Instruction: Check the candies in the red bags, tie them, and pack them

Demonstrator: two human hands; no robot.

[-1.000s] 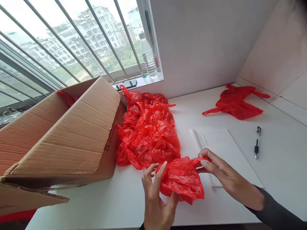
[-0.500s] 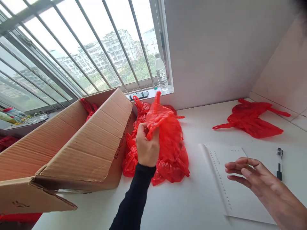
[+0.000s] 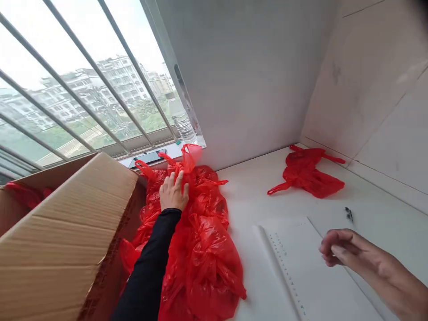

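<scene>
My left hand (image 3: pixel 174 192), in a black sleeve, lies on the pile of filled red plastic bags (image 3: pixel 214 258). Its fingers are spread over the bags at the far end of the pile, and a bag handle (image 3: pixel 191 157) sticks up just beyond them. Above the right side of the notebook (image 3: pixel 284 267) hovers my right hand (image 3: pixel 351 254). The fingers there are loosely curled toward the thumb, and nothing shows in them. Behind that hand a pen (image 3: pixel 348 214) is partly hidden.
An open cardboard box (image 3: pixel 63 223) with red bags (image 3: pixel 25 194) inside stands left of the pile. A flat red bag (image 3: pixel 309 171) lies near the wall on the white table (image 3: pixel 247 196). A phone (image 3: pixel 149 157) and a water bottle (image 3: pixel 182 120) are on the windowsill.
My left hand has let go of the raised red bag, which now rests among the pile. My right hand's fingers have curled in. The view has shifted rightward and closer.
</scene>
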